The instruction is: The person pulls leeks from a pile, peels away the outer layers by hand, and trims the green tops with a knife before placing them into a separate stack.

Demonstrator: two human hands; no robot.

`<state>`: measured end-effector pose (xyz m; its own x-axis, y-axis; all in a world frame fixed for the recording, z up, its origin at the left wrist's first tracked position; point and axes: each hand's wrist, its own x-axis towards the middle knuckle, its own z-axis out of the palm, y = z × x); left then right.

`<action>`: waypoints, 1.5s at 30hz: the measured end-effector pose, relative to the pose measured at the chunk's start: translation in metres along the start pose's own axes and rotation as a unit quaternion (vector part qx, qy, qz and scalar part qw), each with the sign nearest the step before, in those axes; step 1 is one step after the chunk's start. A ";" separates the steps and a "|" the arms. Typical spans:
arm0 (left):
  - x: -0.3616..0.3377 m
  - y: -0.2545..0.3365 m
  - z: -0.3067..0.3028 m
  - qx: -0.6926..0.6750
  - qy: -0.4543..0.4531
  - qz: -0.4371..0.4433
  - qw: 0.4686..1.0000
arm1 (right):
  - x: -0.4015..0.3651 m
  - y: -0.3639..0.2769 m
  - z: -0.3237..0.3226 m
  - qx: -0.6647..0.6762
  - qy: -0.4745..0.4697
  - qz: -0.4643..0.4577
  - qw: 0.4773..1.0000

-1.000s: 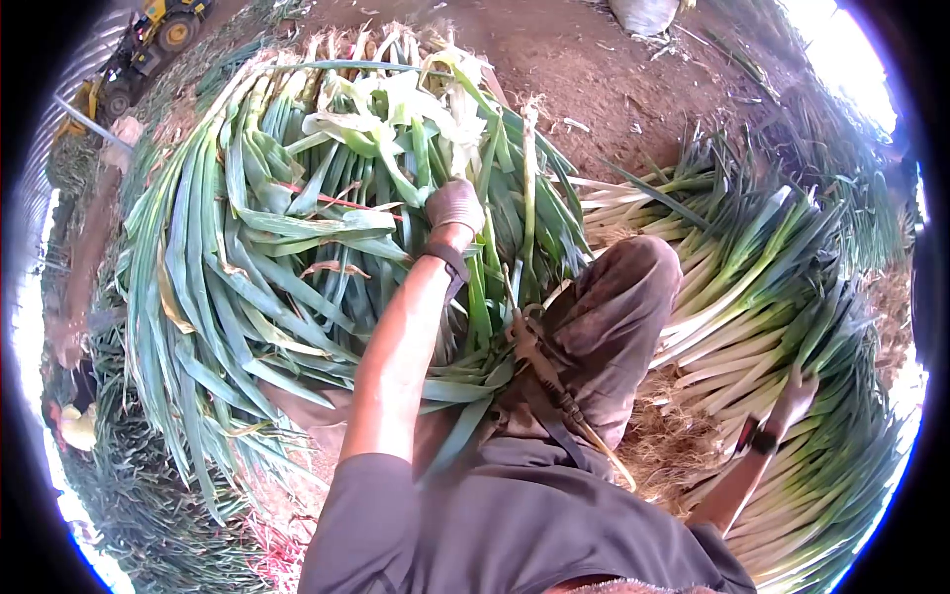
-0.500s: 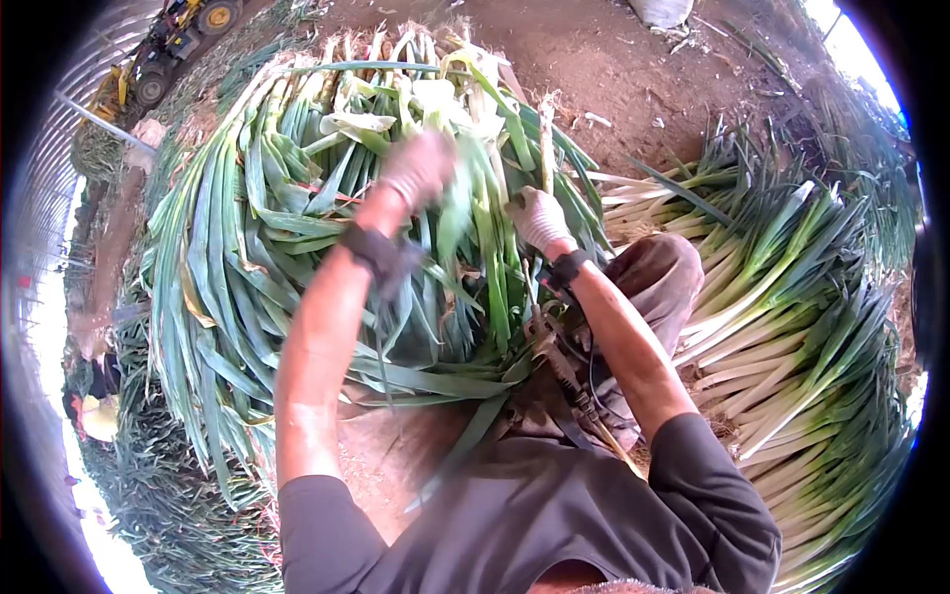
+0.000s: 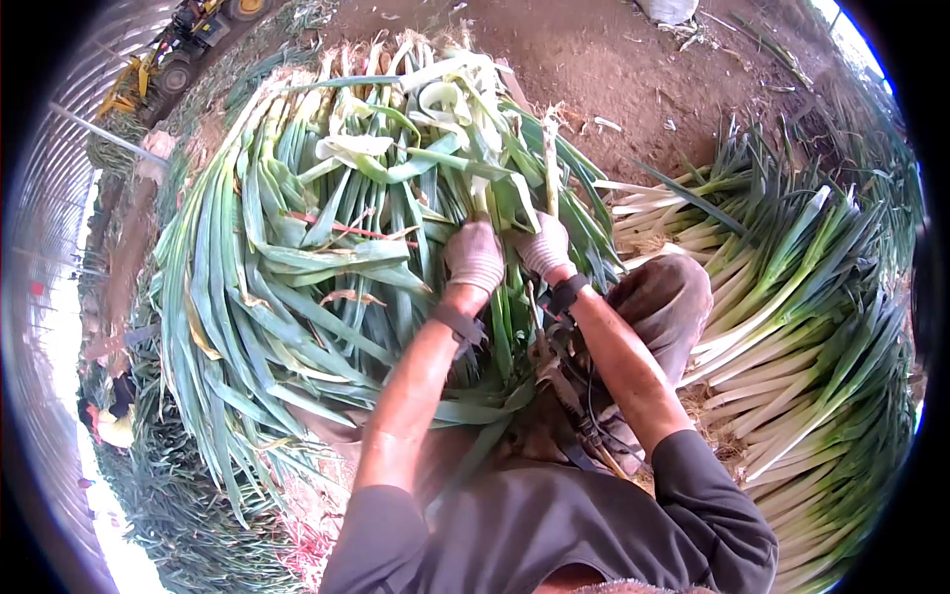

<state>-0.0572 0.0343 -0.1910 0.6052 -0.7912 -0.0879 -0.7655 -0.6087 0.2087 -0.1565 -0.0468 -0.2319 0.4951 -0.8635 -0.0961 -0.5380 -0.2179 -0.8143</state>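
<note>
A large heap of leeks (image 3: 287,247) with long green leaves lies in front of me, roots at the far edge. My left hand (image 3: 475,255), in a pale striped glove, is closed round a leek stalk (image 3: 479,203) near the heap's middle. Just to its right, my gloved right hand (image 3: 544,245) is closed at the base of green leaves, beside an upright leek (image 3: 550,163) with roots at its top. Which stalk its fingers hold is partly hidden. Loose pale peeled leaves (image 3: 445,104) lie on top of the heap.
Trimmed leeks with white stems (image 3: 762,366) lie in a long row at the right. My bent knee (image 3: 665,297) is beside the heap. A yellow machine (image 3: 188,45) stands at the far left. Red strings (image 3: 309,540) lie at the lower left, near more greens.
My left hand has moved down and right from the top of the heap, coming close to my right hand. Pale leaves now lie where it was. My right hand has shifted slightly down.
</note>
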 end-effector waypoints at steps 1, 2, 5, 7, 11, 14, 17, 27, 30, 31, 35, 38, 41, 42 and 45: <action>0.003 -0.001 0.012 0.022 0.028 0.019 0.999 | 0.004 0.001 0.002 -0.019 -0.017 0.001 1.000; -0.001 0.004 0.018 0.016 0.080 0.023 0.996 | 0.005 0.003 0.003 -0.039 -0.037 0.004 0.999; 0.008 0.011 0.022 -0.070 0.070 -0.052 0.994 | 0.010 0.006 0.010 -0.026 -0.039 0.016 0.999; 0.018 0.006 0.015 -0.134 0.072 -0.083 0.985 | 0.016 0.012 0.012 0.025 -0.051 0.013 0.998; 0.045 -0.041 0.042 -0.469 -0.079 -0.027 0.879 | 0.027 0.048 0.029 0.152 -0.076 -0.109 0.979; 0.022 -0.034 0.004 -0.434 -0.007 0.010 0.901 | 0.015 0.026 0.013 0.365 -0.155 -0.075 0.915; 0.011 -0.039 -0.016 -0.687 -0.075 -0.034 0.722 | -0.007 -0.024 -0.021 0.334 -0.102 -0.145 0.926; 0.007 -0.045 -0.054 -0.521 0.065 0.114 0.843 | 0.024 -0.048 -0.058 0.091 -0.012 -0.157 0.983; 0.003 -0.042 -0.036 -0.646 0.016 0.085 0.758 | 0.031 -0.037 -0.060 0.107 -0.037 -0.148 0.983; 0.002 -0.041 -0.035 -0.655 -0.014 0.042 0.754 | 0.022 -0.037 -0.070 0.071 -0.055 -0.110 0.990; -0.001 -0.030 -0.025 -0.704 -0.034 0.000 0.709 | 0.014 -0.021 -0.050 0.222 -0.028 -0.151 0.963; 0.011 -0.029 -0.007 -0.660 0.028 0.081 0.746 | 0.003 -0.029 -0.044 0.265 -0.080 -0.163 0.947; 0.008 -0.014 -0.042 -0.553 0.077 0.095 0.824 | -0.014 -0.053 -0.049 0.322 -0.104 -0.086 0.937; 0.012 -0.014 -0.039 -0.622 0.110 0.102 0.768 | -0.008 -0.048 -0.048 0.269 -0.192 0.016 0.944; 0.015 0.000 -0.064 -0.642 0.063 0.075 0.761 | -0.008 -0.036 -0.028 0.393 -0.169 -0.027 0.903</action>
<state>-0.0339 0.0261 -0.1300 0.6103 -0.7848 0.1075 -0.0333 0.1102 0.9934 -0.1603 -0.0452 -0.1859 0.7573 -0.6446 -0.1047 0.0788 0.2494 -0.9652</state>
